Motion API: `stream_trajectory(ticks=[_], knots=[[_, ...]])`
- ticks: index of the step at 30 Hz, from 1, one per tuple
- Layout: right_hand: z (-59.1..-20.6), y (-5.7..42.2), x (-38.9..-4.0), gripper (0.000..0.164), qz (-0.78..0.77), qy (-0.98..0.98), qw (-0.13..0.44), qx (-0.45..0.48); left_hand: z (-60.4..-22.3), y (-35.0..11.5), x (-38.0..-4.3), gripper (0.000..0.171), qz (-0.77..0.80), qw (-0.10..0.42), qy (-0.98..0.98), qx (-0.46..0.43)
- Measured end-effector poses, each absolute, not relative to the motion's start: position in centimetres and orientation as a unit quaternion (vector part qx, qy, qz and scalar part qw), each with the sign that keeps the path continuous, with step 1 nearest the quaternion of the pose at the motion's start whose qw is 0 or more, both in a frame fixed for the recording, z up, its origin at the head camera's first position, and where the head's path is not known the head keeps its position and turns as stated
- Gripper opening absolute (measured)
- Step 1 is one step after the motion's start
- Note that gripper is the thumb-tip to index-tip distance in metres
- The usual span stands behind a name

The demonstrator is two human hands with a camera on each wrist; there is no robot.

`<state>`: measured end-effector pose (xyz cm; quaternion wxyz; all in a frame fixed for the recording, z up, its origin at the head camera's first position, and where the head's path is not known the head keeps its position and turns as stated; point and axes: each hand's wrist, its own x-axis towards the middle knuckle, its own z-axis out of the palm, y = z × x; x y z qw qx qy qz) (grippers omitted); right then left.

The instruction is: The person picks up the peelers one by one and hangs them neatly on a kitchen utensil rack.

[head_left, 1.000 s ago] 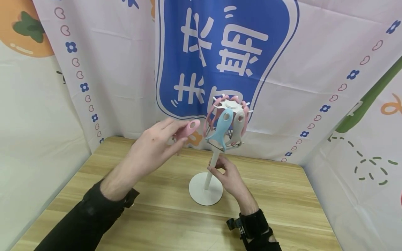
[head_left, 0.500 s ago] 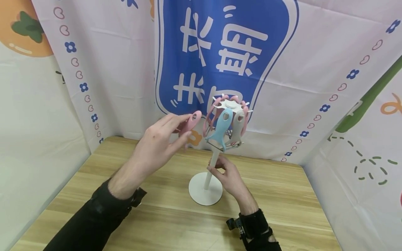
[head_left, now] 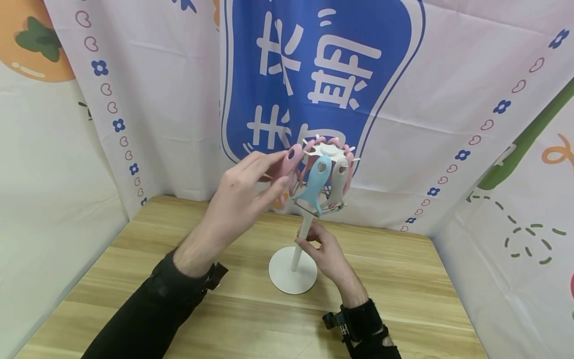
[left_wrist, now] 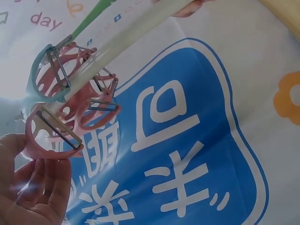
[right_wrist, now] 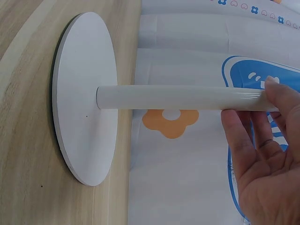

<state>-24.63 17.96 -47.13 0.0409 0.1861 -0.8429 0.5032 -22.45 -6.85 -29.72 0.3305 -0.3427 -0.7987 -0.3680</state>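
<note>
My left hand pinches a pink peeler by its handle, at the left side of a white stand's top. In the left wrist view the metal blade of this pink peeler faces the camera, close to the hanging ones. A blue peeler, a grey peeler and several pink ones hang from the prongs around the top. My right hand grips the white pole between thumb and fingers, partway up. The round base sits flat on the table.
The wooden table ends at a printed cloth backdrop with a blue panel, right behind the stand. More printed cloth rises along the right side, and a white one on the left.
My left hand has moved right and slightly up, bringing the pink peeler from beside the stand to its top, with the handle tilted more upright. The right hand and stand stay put.
</note>
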Motion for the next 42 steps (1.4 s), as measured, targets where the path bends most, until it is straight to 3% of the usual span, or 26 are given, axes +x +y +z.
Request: stream_trajectory(ticks=[23,33,42], knots=[[-47.1,18.0,-24.4,0.035,0.504,-0.846,0.025,0.174,-30.6,-4.8,-23.3,0.052,-0.371,0.302,-0.814,-0.329],[-47.0,17.7,-24.3,0.025,0.514,-0.841,0.023,0.168,-31.2,-5.4,-23.2,0.051,-0.385,0.295,-0.815,-0.318],[-46.7,17.9,-24.1,0.029,0.52,-0.836,0.015,0.176,-33.1,-7.1,-23.3,0.049,-0.394,0.293,-0.82,-0.296]])
